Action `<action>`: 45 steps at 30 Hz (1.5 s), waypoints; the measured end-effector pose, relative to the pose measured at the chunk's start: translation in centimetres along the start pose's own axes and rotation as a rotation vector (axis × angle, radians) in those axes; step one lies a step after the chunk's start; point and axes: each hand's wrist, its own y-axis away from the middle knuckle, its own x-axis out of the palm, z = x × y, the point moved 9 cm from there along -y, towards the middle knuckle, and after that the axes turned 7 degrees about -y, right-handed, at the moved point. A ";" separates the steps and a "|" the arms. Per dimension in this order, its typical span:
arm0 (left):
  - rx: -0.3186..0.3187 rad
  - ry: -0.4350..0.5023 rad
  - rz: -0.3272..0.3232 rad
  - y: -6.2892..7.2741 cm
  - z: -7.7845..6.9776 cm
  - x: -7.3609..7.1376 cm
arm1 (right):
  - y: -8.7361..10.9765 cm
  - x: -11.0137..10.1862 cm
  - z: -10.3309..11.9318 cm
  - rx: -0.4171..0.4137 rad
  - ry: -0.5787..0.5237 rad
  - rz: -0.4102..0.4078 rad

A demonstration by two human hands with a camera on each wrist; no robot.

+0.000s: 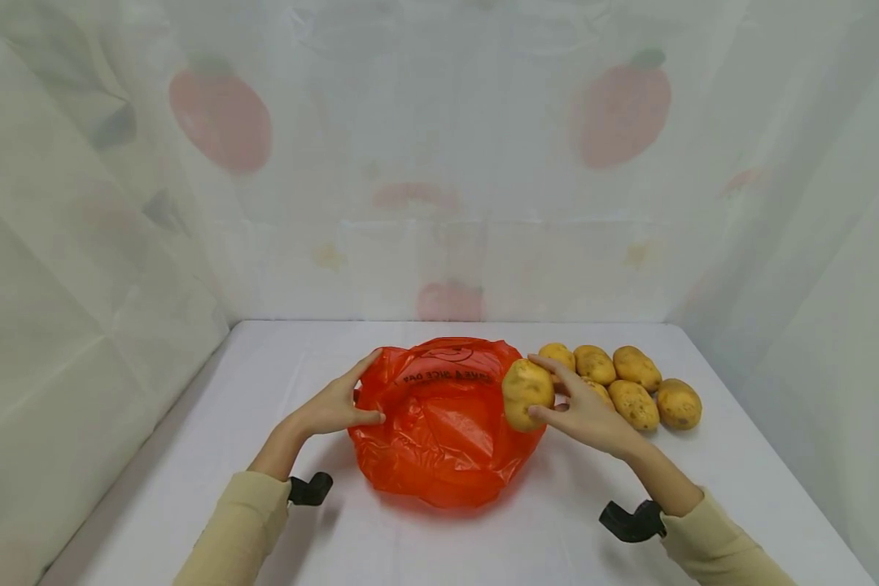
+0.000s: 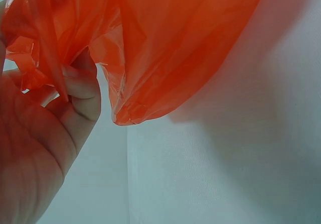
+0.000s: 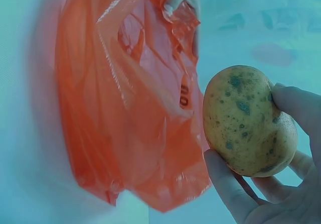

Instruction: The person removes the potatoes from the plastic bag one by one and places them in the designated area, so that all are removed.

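Observation:
A red plastic bag (image 1: 439,431) with dark printing stands in the middle of the table, its mouth spread. At its left rim my left hand (image 1: 340,403) grips the plastic; the left wrist view shows the fingers curled into the bunched film of the bag (image 2: 165,48). My right hand (image 1: 593,415) holds a potato (image 1: 527,395) between thumb and fingers at the bag's right edge. Seen from the right wrist, the spotted potato (image 3: 248,121) is beside the bag (image 3: 130,103), outside its opening.
Several potatoes (image 1: 633,405) lie in a group on the white table (image 1: 293,350), right of the bag and behind my right hand. Pale sheets with faded fruit prints (image 1: 623,114) hang at the back and sides. A dark wrist mount (image 1: 633,521) sits on each forearm.

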 end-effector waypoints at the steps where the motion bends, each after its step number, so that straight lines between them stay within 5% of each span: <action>1: 0.001 -0.002 0.000 0.0 0.0 0.0 | 0.2 -0.2 -0.2 -0.002 0.008 -0.008; 22: -0.001 -0.001 -0.008 0.0 0.3 0.1 | 4.2 -2.9 -4.3 0.071 0.038 -0.089; 45: 0.000 0.000 -0.013 0.0 0.5 0.0 | 5.5 -2.1 -8.1 0.130 0.091 -0.077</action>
